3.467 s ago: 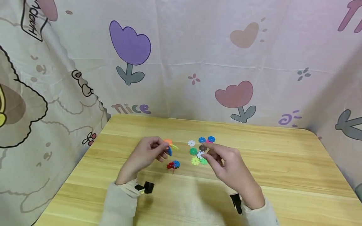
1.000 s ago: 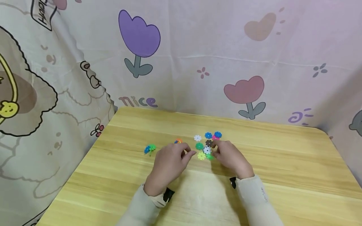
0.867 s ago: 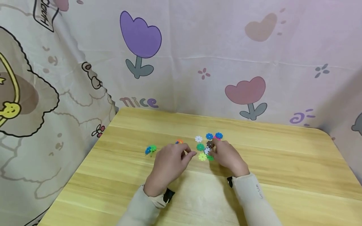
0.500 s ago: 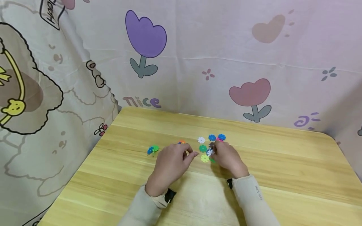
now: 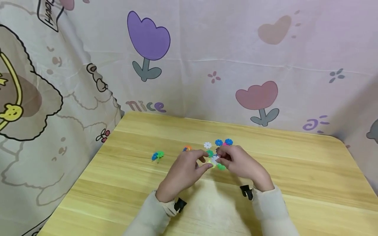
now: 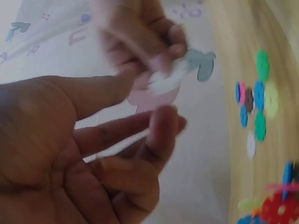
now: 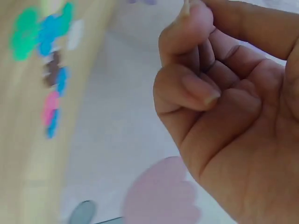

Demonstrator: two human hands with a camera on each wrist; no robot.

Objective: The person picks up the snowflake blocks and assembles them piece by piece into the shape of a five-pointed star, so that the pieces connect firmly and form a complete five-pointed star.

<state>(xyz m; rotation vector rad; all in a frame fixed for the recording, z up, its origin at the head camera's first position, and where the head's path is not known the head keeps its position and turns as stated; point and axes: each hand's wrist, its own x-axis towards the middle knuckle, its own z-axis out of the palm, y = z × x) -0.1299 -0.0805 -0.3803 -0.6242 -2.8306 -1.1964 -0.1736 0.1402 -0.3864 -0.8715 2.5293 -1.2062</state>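
In the head view my right hand [image 5: 245,165] pinches a white notched disc [image 5: 215,159] between thumb and forefinger, just above the loose discs. The same white disc [image 6: 166,80] is blurred in the left wrist view, and out of sight in the right wrist view, where the right hand [image 7: 224,102] has its other fingers curled. Facing it closely, my left hand [image 5: 186,170] has its thumb and fingers apart, with nothing visible between them. Below the hands lie a green disc [image 5: 209,153] and a light green disc [image 5: 221,167]; a yellow disc is partly covered.
Blue discs [image 5: 219,142], a white disc [image 5: 207,145] and a pink disc [image 5: 225,144] lie farther back on the wooden table [image 5: 265,150]. A joined blue-and-green piece [image 5: 157,155] stands at the left. An orange disc [image 5: 187,148] shows behind the left hand. Printed cloth [image 5: 189,91] hangs behind.
The right hand has lifted the white disc from the cluster. The left hand, earlier farther left holding a blue disc, has come to the right, its fingers now apart. The blue-and-green piece now stands at left.
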